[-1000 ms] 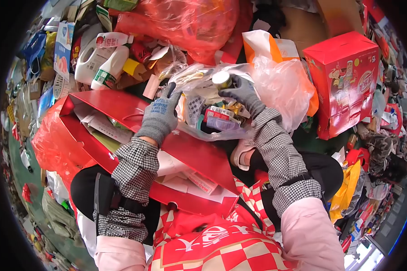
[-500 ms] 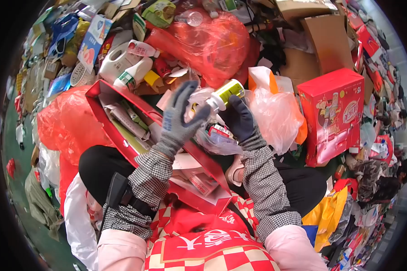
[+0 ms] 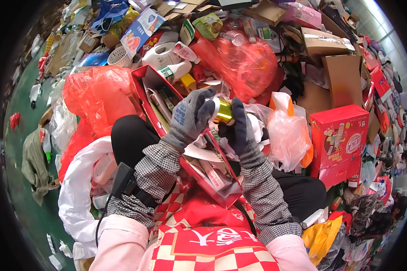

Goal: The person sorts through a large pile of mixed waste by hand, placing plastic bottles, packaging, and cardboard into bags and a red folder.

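Observation:
Both hands wear grey knit gloves and meet on a small yellow-green bottle (image 3: 223,112) with a white cap end. My left hand (image 3: 190,116) wraps its fingers over the capped left end. My right hand (image 3: 238,128) grips the bottle's body from the right and below. The bottle is held in the air above an open red paper bag (image 3: 142,86) filled with flat papers and cartons, which lies across my lap. A clear plastic bag (image 3: 285,135) of small items sits just right of my right hand.
A large heap of waste surrounds me: red plastic bags (image 3: 92,97), white detergent jugs (image 3: 160,54), cardboard boxes (image 3: 343,79), a red printed carton (image 3: 341,137) at right. A white sack (image 3: 79,198) lies at my left hip. Green floor shows at far left.
My right hand lifted the bottle out of the clear bag and up toward me. My left hand left the bag's edge and closed on the bottle's cap end. The view swung rightward.

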{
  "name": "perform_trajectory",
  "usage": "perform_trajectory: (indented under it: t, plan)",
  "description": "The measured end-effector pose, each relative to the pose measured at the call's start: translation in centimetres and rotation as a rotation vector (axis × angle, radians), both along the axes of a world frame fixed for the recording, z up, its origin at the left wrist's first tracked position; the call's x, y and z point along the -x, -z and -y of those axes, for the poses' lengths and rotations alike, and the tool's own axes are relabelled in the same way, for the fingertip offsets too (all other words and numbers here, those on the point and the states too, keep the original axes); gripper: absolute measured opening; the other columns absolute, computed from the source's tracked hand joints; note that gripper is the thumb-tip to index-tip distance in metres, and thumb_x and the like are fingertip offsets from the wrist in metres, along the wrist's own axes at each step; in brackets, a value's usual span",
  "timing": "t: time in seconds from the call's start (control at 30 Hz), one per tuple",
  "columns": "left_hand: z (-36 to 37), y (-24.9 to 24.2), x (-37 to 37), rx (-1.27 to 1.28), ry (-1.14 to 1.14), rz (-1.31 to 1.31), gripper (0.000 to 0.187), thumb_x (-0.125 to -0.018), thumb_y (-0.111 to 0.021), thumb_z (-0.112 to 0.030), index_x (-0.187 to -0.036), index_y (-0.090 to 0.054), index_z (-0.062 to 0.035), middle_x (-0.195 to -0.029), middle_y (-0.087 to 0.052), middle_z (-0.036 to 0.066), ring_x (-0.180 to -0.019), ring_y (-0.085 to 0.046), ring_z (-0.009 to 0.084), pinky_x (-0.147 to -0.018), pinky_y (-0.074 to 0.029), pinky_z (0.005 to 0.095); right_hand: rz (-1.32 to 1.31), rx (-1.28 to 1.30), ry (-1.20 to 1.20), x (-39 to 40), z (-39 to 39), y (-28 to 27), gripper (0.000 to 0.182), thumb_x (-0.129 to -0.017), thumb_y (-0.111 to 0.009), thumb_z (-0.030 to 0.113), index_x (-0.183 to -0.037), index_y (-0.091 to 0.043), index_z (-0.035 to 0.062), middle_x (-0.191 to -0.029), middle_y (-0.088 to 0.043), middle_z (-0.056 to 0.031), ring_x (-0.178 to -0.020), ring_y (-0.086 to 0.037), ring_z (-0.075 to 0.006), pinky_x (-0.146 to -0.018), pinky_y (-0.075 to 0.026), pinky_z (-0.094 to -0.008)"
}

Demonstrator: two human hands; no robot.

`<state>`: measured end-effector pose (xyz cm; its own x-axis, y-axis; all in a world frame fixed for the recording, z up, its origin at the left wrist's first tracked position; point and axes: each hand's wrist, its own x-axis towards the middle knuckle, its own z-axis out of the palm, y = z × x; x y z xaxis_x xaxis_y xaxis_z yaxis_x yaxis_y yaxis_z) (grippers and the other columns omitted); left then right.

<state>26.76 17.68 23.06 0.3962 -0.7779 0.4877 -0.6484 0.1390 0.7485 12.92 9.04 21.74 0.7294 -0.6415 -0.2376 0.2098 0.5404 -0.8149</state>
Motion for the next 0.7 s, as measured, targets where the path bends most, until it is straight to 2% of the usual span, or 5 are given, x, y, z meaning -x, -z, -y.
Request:
perform_trajectory:
  t: [0.17,0.27,0.3,0.53,0.7]
  plan:
    - [-0.8,0.1,-0.5,-0.024,-0.007,-0.045,0.031,-0.090,-0.046,-0.030,-0.101,-0.055,-0.0022,-0.091,-0.062,0.013,-0.083,-0.061,0.0256,-0.076,-0.046,0.0318,0.086,-0.129,0.152,-1.2,-2.1,1.4,0.035,-0.087,-0.056,0.037,-0.105,-0.049,0.0078,-0.086,-0.054,-0.0036,-0.068,-0.054,-0.0103,-0.056,-0.047,-0.0235]
    - [0.0,4.9,-2.0,-0.213,-0.087,-0.336,0.033,-0.089,-0.046,-0.035,-0.097,-0.053,-0.0042,-0.088,-0.060,0.015,-0.079,-0.061,0.0309,-0.065,-0.047,0.0354,-0.033,0.911,0.356,-1.9,-2.2,2.1,0.035,-0.087,-0.059,0.029,-0.108,-0.047,0.0046,-0.093,-0.053,-0.0056,-0.078,-0.054,-0.0115,-0.066,-0.048,-0.0246]
    - [0.2,6.6,-2.6,-0.041,-0.138,0.104,0.037,-0.089,-0.047,-0.038,-0.094,-0.053,-0.0020,-0.080,-0.061,0.014,-0.067,-0.062,0.0247,-0.059,-0.048,0.0326,-0.093,0.968,0.310,-1.9,-2.2,1.9,0.036,-0.086,-0.061,0.024,-0.111,-0.045,0.0036,-0.096,-0.052,-0.0057,-0.083,-0.052,-0.0125,-0.072,-0.046,-0.0257]
    - [-1.2,-2.2,-4.0,-0.826,0.109,-0.837,0.054,-0.088,-0.042,-0.053,-0.087,-0.054,-0.0006,-0.060,-0.050,0.005,-0.041,-0.046,0.0112,-0.039,-0.037,0.0251,0.085,0.201,0.107,0.6,-2.5,0.1,0.038,-0.090,-0.052,0.035,-0.115,-0.045,0.0076,-0.099,-0.052,-0.0067,-0.081,-0.055,-0.0112,-0.061,-0.049,-0.0242]
    - [-1.7,-3.0,-0.5,-0.094,0.286,-0.271,0.048,-0.087,-0.055,-0.027,-0.127,-0.041,-0.0038,-0.115,-0.052,0.013,-0.108,-0.051,0.0204,-0.087,-0.042,0.0292,0.224,-0.038,0.094,1.3,-2.2,2.3,0.037,-0.091,-0.046,0.038,-0.115,-0.046,0.0094,-0.100,-0.052,-0.0051,-0.081,-0.055,-0.0128,-0.060,-0.050,-0.0251]
